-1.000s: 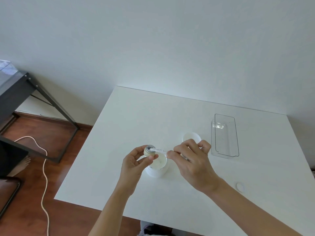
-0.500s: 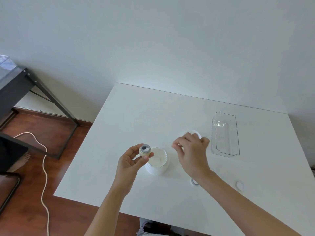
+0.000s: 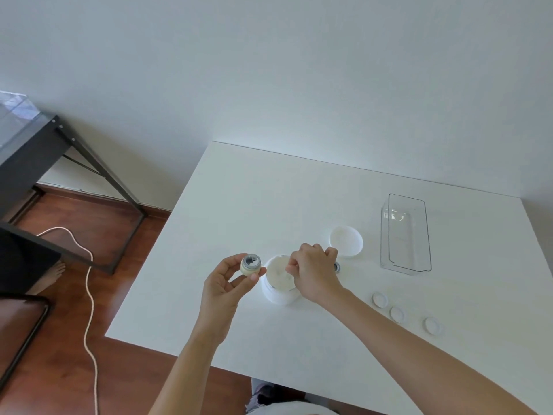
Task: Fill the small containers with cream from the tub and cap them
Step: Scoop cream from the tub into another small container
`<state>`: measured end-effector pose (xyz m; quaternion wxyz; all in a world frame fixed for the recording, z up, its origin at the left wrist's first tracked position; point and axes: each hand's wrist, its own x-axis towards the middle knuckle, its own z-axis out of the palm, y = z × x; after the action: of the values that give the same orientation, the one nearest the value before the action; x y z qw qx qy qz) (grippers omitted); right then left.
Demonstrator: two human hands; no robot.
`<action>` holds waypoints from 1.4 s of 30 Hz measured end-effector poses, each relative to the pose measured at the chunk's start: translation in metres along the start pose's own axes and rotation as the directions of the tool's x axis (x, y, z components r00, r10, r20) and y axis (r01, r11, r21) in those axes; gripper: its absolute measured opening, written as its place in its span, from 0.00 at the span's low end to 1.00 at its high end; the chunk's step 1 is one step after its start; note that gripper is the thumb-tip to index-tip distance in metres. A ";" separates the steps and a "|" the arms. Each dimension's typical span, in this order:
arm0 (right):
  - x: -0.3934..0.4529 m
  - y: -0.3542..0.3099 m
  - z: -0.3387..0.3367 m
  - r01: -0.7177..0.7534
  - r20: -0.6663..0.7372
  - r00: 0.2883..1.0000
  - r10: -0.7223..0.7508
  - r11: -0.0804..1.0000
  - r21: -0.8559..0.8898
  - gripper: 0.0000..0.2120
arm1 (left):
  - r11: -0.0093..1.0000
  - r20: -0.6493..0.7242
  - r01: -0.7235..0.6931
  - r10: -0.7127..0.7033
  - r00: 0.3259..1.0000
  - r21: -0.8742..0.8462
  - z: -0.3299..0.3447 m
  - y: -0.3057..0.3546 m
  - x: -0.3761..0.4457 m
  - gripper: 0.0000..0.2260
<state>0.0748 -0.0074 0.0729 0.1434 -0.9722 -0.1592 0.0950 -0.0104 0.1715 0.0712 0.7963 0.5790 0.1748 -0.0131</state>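
Fingers of the left hand (image 3: 227,283) curled round a small container (image 3: 250,264), pinching it between thumb and fingertips above the table (image 3: 239,211), just left of the open cream tub (image 3: 279,284). Its mouth faced up and showed a patch of white inside a grey rim, so it looked only partly filled. The right hand (image 3: 314,274) hovered over the tub with its fingers bunched as if pinching a thin white tool; the tool itself was almost hidden, so what it gripped could not be told for certain.

Judging by the layout, the job was in its early part. The tub's lid (image 3: 346,241) lay off, beyond the tub. Another small container (image 3: 337,267) peeked out behind the right hand, its fill hidden. Three small white caps (image 3: 401,313) lay loose on the table to the right, near the forearm, none fitted. A clear plastic bin (image 3: 406,233) stood further right, holding nothing visible.

Left to do, it seemed: finish filling the held container, fill the others, and cap them all.
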 end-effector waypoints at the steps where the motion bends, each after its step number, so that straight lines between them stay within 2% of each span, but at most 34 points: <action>1: -0.001 0.002 -0.002 -0.040 0.004 0.999 0.040 0.998 0.040 0.07 | 1.000 0.000 0.001 -0.001 1.000 -0.001 0.000 0.000 0.000 0.15; 4: -0.004 0.010 -0.013 -0.179 0.037 0.984 0.175 0.964 0.199 0.08 | 1.000 0.010 0.001 -0.001 1.000 -0.002 -0.001 0.000 0.001 0.15; 7: -0.008 0.018 -0.026 -0.322 0.109 0.947 0.304 0.880 0.350 0.10 | 1.000 0.020 -0.003 0.003 1.000 -0.005 0.000 0.000 0.002 0.16; 11: -0.014 0.027 -0.047 -0.419 0.156 0.906 0.393 0.779 0.466 0.11 | 1.000 0.019 0.010 -0.010 1.000 -0.009 0.003 -0.002 0.004 0.16; 16: -0.019 0.028 -0.078 -0.413 0.186 0.904 0.386 0.670 0.617 0.08 | 0.999 0.022 0.030 -0.031 0.999 0.026 0.011 -0.006 0.007 0.15; 21: -0.025 0.017 -0.099 -0.328 0.105 0.929 0.354 0.662 0.674 0.09 | 0.998 0.035 0.031 -0.033 0.999 0.059 0.026 -0.004 0.007 0.15; 25: -0.032 0.003 -0.103 -0.232 -0.046 0.948 0.313 0.785 0.574 0.09 | 0.998 0.056 0.015 -0.019 0.998 0.068 0.035 0.000 0.006 0.14; 29: -0.039 -0.005 -0.098 0.003 -0.311 0.941 0.131 0.919 0.395 0.08 | 0.997 0.061 0.005 -0.010 0.998 0.074 0.037 0.003 0.006 0.15; 32: -0.045 -0.004 -0.093 0.209 -0.497 0.859 -0.120 0.969 0.129 0.06 | 0.999 0.055 0.005 -0.008 0.998 0.051 0.037 0.005 0.006 0.17; 34: -0.047 -0.001 -0.090 0.323 -0.566 0.766 -0.305 0.944 -0.070 0.06 | 0.999 0.050 0.005 -0.006 0.999 0.032 0.036 0.006 0.006 0.17; 36: -0.049 0.003 -0.085 0.373 -0.594 0.674 -0.439 0.896 -0.239 0.09 | 1.000 0.049 0.002 -0.003 0.999 0.020 0.036 0.007 0.006 0.17; 38: -0.053 0.005 -0.081 0.385 -0.603 0.623 -0.499 0.866 -0.319 0.14 | 1.000 0.047 0.000 -0.001 0.999 0.013 0.037 0.007 0.007 0.17; 42: -0.060 0.009 -0.081 0.379 -0.623 0.594 -0.509 0.860 -0.342 0.18 | 1.000 0.037 0.003 -0.002 0.999 -0.005 0.037 0.008 0.008 0.16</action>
<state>0.0399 -0.0556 0.1548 0.1265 -0.8721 -0.3389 -0.3296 0.0085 0.1418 0.0863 0.8008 0.5765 0.1608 -0.0244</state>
